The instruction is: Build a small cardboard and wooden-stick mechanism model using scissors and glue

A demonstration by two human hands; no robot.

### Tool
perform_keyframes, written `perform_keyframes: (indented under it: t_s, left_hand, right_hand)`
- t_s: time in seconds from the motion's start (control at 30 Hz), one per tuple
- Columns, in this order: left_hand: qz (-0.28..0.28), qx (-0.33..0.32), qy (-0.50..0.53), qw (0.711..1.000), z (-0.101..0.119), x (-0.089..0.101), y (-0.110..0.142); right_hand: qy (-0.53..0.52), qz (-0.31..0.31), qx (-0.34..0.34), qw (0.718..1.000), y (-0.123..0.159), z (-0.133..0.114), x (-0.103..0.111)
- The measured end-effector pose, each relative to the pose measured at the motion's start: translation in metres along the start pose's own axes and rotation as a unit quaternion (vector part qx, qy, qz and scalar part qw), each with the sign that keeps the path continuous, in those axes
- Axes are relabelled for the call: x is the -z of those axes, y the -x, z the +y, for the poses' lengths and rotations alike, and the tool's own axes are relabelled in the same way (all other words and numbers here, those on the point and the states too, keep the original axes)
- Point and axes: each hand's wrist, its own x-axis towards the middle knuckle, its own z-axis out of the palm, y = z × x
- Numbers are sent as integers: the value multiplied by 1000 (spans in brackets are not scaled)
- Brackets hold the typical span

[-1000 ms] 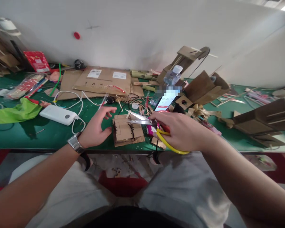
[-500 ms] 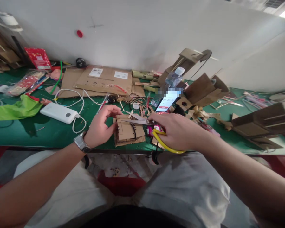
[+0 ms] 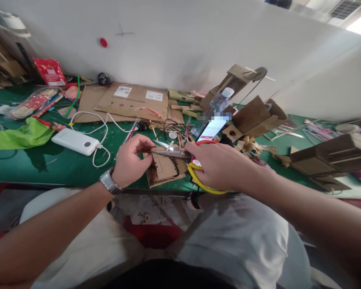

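Note:
My right hand [image 3: 216, 164] grips a pair of scissors [image 3: 176, 153] with yellow and red handles, the blades parted and pointing left. The blades pass over a piece of cardboard [image 3: 164, 167] with black drawn lines and a dark, jagged curved strip on it. My left hand [image 3: 134, 160] is at the cardboard's upper left corner, thumb and fingers curled together close to the blade tip. Whatever is pinched there is too small to make out. A short pale stick [image 3: 170, 144] shows beside the blades. The cardboard lies near the front edge of the green table [image 3: 78, 170].
A white power bank [image 3: 74, 141] with a cable lies left, beside a green cloth [image 3: 20, 136]. Flat cardboard [image 3: 132, 102] is behind. A lit phone [image 3: 212, 129], a plastic bottle [image 3: 221, 100] and cardboard structures [image 3: 331, 158] stand right. Scraps are scattered around.
The scissors have moved slightly left, their blade tip now close to my left fingertips. My left thumb and fingers have drawn nearer together. The cardboard has shifted and tilted a little.

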Motion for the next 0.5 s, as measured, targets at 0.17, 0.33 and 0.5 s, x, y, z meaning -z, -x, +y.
perform_keyframes:
  t_s: [0.17,0.33,0.5]
  left_hand:
    - [10,26,50,998,1,-1,-1]
    - [14,37,59,997,2,-2,-3]
    - [20,70,82,994,1,-4,-5]
  right_hand:
    - [31,-26,1,999,-4,-3,1]
    - [44,-34,1,998,-7,-3,-2]
    - [22,-32,-7,999,-7,-6,-2]
